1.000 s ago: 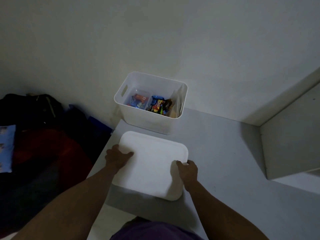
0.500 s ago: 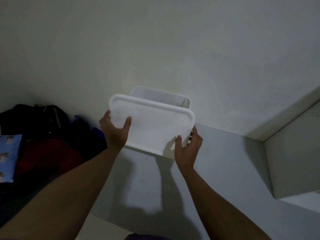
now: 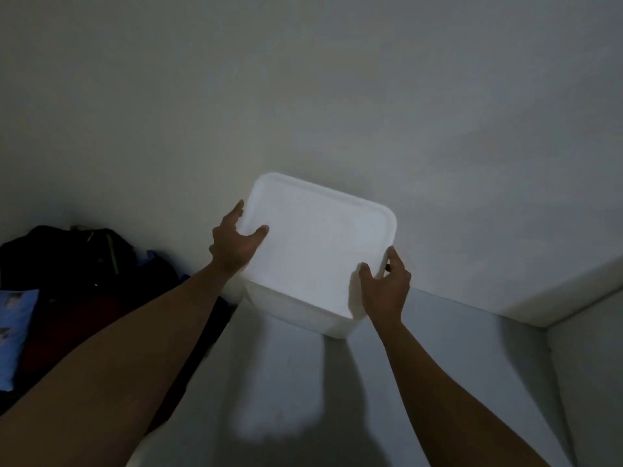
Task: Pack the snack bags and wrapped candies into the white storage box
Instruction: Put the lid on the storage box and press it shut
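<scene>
The left hand (image 3: pixel 236 246) grips the left edge of the lid (image 3: pixel 317 244), thumb on top and fingers curled round the rim. The right hand (image 3: pixel 384 288) grips the near right corner, thumb on top, fingers wrapped over the side. The 2 hands hold the lid over the box (image 3: pixel 303 315), covering its mouth; whether it sits fully down cannot be told. The box stands on the grey table (image 3: pixel 438 365), close to the wall (image 3: pixel 303 96). Dark bags (image 3: pixel 74 257) and a blue cloth (image 3: pixel 15 328) lie to the left.
</scene>
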A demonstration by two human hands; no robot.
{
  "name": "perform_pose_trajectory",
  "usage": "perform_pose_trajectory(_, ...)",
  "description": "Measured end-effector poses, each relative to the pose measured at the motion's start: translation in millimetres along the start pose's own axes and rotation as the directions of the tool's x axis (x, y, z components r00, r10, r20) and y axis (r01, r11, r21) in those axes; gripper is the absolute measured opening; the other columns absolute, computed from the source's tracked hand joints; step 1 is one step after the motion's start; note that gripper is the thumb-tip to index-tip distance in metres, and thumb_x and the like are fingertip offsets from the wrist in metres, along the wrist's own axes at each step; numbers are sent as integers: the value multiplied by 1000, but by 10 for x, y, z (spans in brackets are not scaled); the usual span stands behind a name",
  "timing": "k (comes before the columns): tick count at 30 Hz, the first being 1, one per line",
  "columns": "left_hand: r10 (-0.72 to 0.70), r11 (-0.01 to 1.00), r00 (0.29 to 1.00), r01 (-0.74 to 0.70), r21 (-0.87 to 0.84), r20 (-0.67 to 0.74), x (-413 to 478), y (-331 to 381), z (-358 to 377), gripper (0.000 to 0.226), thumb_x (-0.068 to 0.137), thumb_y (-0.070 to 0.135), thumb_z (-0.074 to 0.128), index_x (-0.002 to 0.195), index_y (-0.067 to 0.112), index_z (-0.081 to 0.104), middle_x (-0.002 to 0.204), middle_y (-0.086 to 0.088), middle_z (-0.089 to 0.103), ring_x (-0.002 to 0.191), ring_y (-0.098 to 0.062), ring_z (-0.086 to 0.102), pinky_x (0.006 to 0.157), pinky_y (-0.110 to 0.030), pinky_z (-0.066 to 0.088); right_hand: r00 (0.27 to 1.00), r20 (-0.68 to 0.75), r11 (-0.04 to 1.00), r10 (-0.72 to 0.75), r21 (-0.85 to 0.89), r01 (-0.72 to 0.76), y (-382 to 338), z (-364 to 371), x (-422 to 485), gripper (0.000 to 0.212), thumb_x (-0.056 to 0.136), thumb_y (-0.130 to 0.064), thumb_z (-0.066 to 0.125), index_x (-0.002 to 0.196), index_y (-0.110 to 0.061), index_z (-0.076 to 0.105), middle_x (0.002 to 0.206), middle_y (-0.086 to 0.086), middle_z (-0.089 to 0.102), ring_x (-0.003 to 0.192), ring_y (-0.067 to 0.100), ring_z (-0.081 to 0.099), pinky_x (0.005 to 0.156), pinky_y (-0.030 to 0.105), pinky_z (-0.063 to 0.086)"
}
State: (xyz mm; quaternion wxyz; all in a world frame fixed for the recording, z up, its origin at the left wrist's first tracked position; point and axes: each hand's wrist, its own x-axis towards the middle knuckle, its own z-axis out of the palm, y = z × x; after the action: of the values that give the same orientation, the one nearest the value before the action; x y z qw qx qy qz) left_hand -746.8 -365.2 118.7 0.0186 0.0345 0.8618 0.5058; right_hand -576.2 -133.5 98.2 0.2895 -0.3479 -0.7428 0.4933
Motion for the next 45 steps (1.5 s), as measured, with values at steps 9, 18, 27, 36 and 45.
perform_pose_trajectory(9,-1,984,993,-21,179,118,298,-265,209,92,64,54,75,145,21,46,137,-3,59,122,-30,56,108,-41,41,989,-10,986,148,-80,-149,300,338,274,58,91,-12,64,143,3,43,144,22,47,136,38,43,118,43,30)
perform_pose_trajectory(18,-47,943,954,-56,329,297,396,-387,146,86,74,64,64,148,27,41,151,-5,45,138,-27,43,116,-37,30,975,135,904,178,-413,-108,165,318,290,52,103,-19,40,151,-8,24,146,15,33,117,42,55,95,45,44)
perform_pose_trajectory(27,-36,928,970,-57,367,241,345,-538,254,71,87,64,56,150,44,28,150,-6,46,134,-38,42,113,-45,32,980,147,824,135,-565,-29,245,359,180,67,100,-47,36,153,-18,8,138,18,38,111,42,57,85,49,49)
perform_pose_trajectory(36,198,623,957,-291,726,214,170,-419,338,100,69,91,19,149,31,31,148,-11,35,132,-37,33,107,-55,31,989,122,757,81,-653,19,261,379,145,68,99,-51,35,153,-15,11,133,18,42,110,41,55,84,52,50)
perform_pose_trajectory(45,211,567,938,-346,748,274,-202,-210,847,110,68,94,19,153,25,24,163,-7,15,149,-42,6,110,-73,-2,989,124,694,80,-719,33,240,389,112,65,101,-47,33,154,-15,13,155,15,25,131,41,40,96,62,41)
